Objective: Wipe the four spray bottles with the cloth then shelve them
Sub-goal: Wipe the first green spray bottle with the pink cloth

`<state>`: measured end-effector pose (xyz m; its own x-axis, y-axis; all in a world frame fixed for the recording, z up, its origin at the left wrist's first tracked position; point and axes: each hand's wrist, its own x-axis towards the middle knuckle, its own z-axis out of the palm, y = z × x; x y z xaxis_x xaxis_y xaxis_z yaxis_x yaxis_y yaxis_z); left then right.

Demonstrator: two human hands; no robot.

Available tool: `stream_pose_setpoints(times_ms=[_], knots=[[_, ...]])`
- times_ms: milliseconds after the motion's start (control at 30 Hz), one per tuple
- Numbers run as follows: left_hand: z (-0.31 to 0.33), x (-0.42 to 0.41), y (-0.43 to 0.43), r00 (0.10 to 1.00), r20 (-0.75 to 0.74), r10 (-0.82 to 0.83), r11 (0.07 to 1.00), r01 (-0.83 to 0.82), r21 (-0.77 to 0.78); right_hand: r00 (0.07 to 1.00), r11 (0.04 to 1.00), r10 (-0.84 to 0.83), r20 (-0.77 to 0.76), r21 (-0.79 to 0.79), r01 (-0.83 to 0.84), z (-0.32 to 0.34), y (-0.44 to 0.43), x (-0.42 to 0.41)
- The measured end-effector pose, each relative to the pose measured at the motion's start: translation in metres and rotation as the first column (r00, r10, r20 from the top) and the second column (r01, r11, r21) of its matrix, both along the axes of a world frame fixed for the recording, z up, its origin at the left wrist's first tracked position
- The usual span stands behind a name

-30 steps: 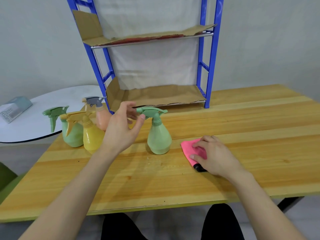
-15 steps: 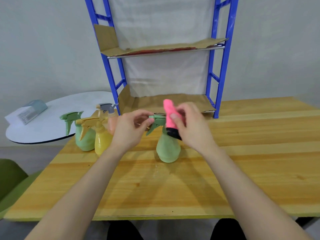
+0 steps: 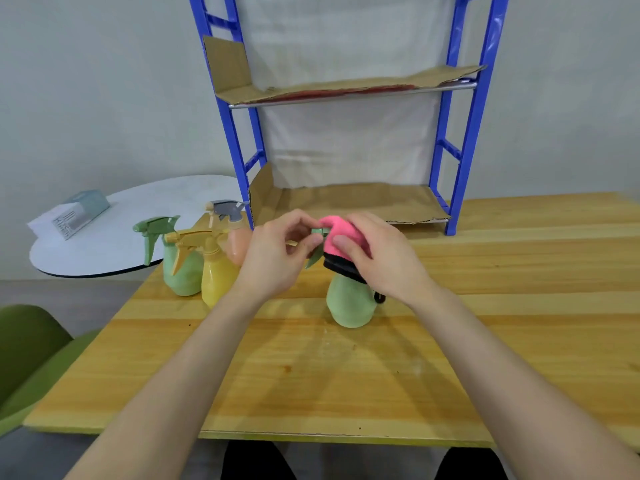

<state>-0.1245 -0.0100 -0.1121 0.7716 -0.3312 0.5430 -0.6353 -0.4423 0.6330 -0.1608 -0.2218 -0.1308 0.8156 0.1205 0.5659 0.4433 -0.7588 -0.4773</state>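
Pale green spray bottle (image 3: 350, 301): upright on the surface (image 3: 346, 368), in front of the blue shelf (image 3: 464, 140). Light, smooth plastic by my judgement, likely to tip; best held at the neck. My left hand (image 3: 277, 258) pinches its nozzle; my right hand (image 3: 377, 258) presses the soft pink cloth (image 3: 337, 233) over the head, hiding trigger and neck. Three more bottles (image 3: 207, 265) stand clustered to the left, overlapping.

Four spray bottles (image 3: 349, 301) and a blue shelf (image 3: 460, 188) stand on the wooden table (image 3: 311, 375).
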Motion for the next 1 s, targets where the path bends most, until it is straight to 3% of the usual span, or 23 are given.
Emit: stream_pose_setpoints(times_ms=[67,233,367,400,433,533,600,667,767,833,900,967,1000], knots=[[0.000,0.000,0.000,1.000,0.003,-0.003,1.000,0.003,0.000,0.999,0.999,0.020,0.043,-0.034,-0.019,0.002,0.008,0.002],[0.002,-0.004,-0.003,0.999,0.014,0.035,0.999,-0.035,0.035,0.998,0.978,-0.058,-0.001,0.203,0.057,-0.022,-0.004,-0.008],[0.006,-0.002,0.000,1.000,0.008,-0.006,0.997,0.005,0.083,0.995,0.990,0.010,0.098,-0.141,0.004,0.004,0.004,-0.006],[0.007,-0.001,0.000,1.000,0.007,-0.009,0.996,0.009,0.086,0.994,0.987,0.023,0.105,-0.159,-0.006,0.008,0.007,-0.003],[0.007,-0.001,-0.001,1.000,0.006,-0.006,0.997,0.005,0.079,0.994,0.993,0.024,0.110,-0.115,-0.011,0.006,0.007,-0.001],[0.005,0.000,-0.003,0.999,0.016,0.030,0.997,-0.031,0.077,0.995,0.977,-0.059,0.081,0.211,0.041,-0.020,-0.002,-0.004],[0.003,0.002,-0.003,0.998,0.014,0.054,0.996,-0.055,0.075,0.987,0.949,-0.123,0.105,0.304,0.086,-0.035,-0.005,-0.014],[0.004,0.001,-0.003,0.999,0.011,0.053,0.996,-0.054,0.076,0.969,0.966,-0.164,0.184,0.230,0.119,-0.035,0.001,-0.019],[0.006,-0.002,-0.007,0.999,0.026,0.033,0.993,-0.035,0.110,0.938,0.997,-0.079,0.336,0.050,0.066,-0.020,0.012,-0.011],[0.007,-0.003,-0.009,0.998,0.026,0.052,0.993,-0.055,0.108,0.956,0.985,-0.075,0.282,0.171,0.027,-0.022,0.010,-0.012],[0.007,-0.003,-0.008,0.995,0.023,0.095,0.989,-0.097,0.114,0.964,0.901,-0.243,0.109,0.395,0.182,-0.045,0.000,-0.018],[0.008,-0.005,-0.009,0.994,0.013,0.111,0.987,-0.111,0.113,0.915,0.771,-0.383,-0.128,0.502,0.393,-0.072,-0.008,-0.027],[0.008,-0.007,-0.011,0.993,0.013,0.114,0.987,-0.114,0.113,0.902,0.732,-0.393,-0.177,0.534,0.424,-0.081,-0.010,-0.029]])
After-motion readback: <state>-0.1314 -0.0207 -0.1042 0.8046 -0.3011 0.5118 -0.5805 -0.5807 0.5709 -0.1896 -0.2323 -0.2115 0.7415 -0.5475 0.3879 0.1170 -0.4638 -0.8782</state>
